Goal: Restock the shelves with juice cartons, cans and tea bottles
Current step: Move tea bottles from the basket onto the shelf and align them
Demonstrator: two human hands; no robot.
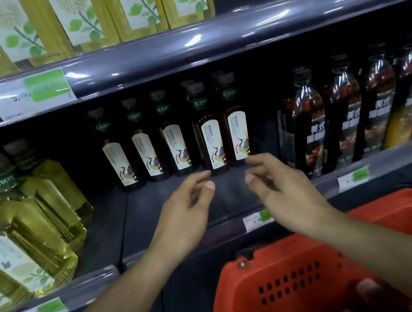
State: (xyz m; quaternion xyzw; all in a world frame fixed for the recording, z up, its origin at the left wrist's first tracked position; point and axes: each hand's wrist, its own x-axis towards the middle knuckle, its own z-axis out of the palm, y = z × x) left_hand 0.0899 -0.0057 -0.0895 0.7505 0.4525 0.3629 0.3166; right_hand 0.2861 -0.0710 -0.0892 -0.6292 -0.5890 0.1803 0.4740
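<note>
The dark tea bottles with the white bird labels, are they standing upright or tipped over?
Upright. The dark tea bottles stand in a row on the shelf, caps up and bases down; none lies on its side.

Upper shelf price tag (30,95): white strip with green patch, reads "5.0", remaining digits blurred. Pale tea bottles (22,236) at left: green neck band with "东方树叶", mirrored or partly cut off. Dark tea bottles (211,139): the same green neck band, characters too small to confirm; white label print illegible. Lower shelf tag (258,219): "7.0", rest blurred. Other tags unreadable.
</note>
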